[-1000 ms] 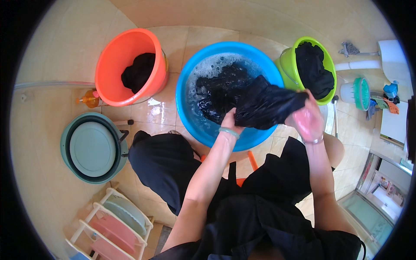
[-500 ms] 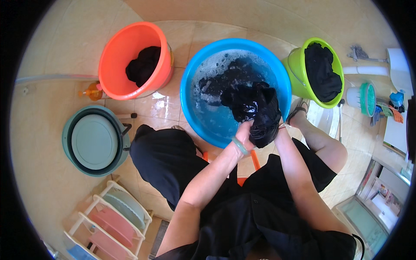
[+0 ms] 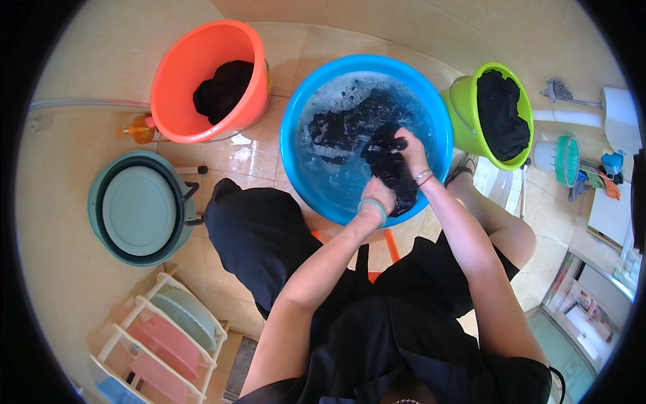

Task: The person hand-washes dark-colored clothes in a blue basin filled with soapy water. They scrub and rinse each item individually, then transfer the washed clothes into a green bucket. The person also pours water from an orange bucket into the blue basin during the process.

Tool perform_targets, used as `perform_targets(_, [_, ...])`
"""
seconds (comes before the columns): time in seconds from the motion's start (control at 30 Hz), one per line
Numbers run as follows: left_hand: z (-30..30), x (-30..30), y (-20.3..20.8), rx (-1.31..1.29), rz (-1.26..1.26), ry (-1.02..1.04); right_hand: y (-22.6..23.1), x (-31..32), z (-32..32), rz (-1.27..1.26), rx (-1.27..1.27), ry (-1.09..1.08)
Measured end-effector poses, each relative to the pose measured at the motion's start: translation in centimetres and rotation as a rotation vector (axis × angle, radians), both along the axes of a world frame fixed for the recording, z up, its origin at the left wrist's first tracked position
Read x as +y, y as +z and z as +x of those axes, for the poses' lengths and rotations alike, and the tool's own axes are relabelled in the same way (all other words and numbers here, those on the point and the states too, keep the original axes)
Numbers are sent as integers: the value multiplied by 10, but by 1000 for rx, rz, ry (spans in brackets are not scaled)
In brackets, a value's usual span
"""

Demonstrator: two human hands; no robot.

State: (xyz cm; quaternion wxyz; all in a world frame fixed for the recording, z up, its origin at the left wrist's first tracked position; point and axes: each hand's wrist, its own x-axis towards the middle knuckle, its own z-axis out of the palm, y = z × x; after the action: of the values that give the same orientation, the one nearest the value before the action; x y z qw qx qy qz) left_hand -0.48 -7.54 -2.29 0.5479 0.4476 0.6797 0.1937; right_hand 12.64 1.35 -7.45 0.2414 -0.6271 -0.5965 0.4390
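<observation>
A bundle of wet black cloth [image 3: 397, 182] is gripped between my hands over the near right part of a blue basin [image 3: 291, 172]. My left hand [image 3: 379, 195], with a pale green bangle at its wrist, is closed on the bundle's near left side. Higher up, my right hand [image 3: 412, 153] has its fingers curled round the right side of the same cloth. More black cloth [image 3: 360, 121] floats in the soapy water, with foam along the far side. Whether the held piece joins the floating cloth I cannot tell.
An orange bucket [image 3: 168, 81] at left and a green bucket [image 3: 464, 111] at right each hold black cloth. A grey-green collapsible tub [image 3: 101, 222] stands at left, near a rack [image 3: 158, 313] of basins. An amber pump bottle [image 3: 140, 129] sits by the wall.
My right hand has moved up and away from me, off the near end of the cloth to its upper right side. The bundle now hangs lower and looks smaller.
</observation>
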Motion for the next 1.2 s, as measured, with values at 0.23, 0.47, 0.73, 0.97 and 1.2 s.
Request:
perform_targets(0.23, [-1,-7,-112,-406,-51,86,25,-3,-29,83,-140,-131])
perform_targets(0.47, [-52,27,16,-1502,-537,99,79,23,26,-557,689,-319])
perform_targets(0.73, [-49,31,-8,-801,-527,467,148,4,15,-493,780,-263])
perform_targets(0.97, [-45,46,36,-1335,-392,380,149,3,7,-416,803,-388])
perform_targets(1.2, [-39,43,27,-1503,-462,361,74,23,7,-91,316,-352])
